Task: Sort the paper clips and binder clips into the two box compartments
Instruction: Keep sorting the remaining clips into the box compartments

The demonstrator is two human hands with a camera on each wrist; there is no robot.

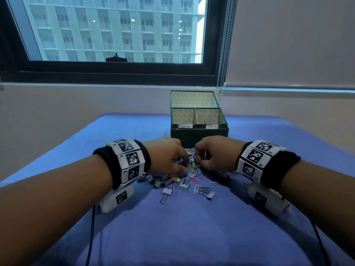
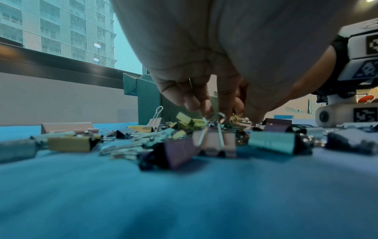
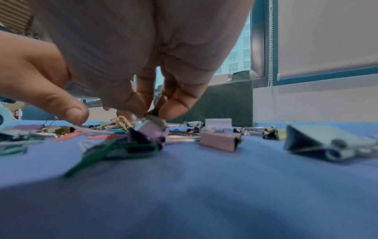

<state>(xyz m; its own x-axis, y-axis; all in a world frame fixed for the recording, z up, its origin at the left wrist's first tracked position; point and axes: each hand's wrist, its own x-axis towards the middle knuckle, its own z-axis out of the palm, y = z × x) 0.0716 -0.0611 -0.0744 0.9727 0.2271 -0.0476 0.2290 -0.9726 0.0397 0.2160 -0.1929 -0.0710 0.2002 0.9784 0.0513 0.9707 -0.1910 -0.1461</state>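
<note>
I judge the sort barely begun: both compartments of the box (image 1: 198,129) look bare as far as I can see in, and the whole pile (image 1: 180,179) of clips lies on the blue cloth (image 1: 172,227) over the table, just in front of the box. My left hand (image 1: 167,158) is curled down into the pile, fingertips (image 2: 206,110) closed at the wire handles of a pink binder clip (image 2: 214,142); I take it as a pinch, though the contact is blurred. My right hand (image 1: 215,154) pinches a small clip (image 3: 154,120) between thumb and finger; I cannot tell which kind. The binder clips are folded metal wedges in pastel pink, mint, lilac and yellow, with springy silver wire loops; the paper clips (image 1: 194,174) are thin bent wire coated in pink, green and white. The box is dark green with a pale lining, a divider and two handwritten labels (image 1: 185,126) on its front rim. The cloth looks soft and slightly rumpled.
</note>
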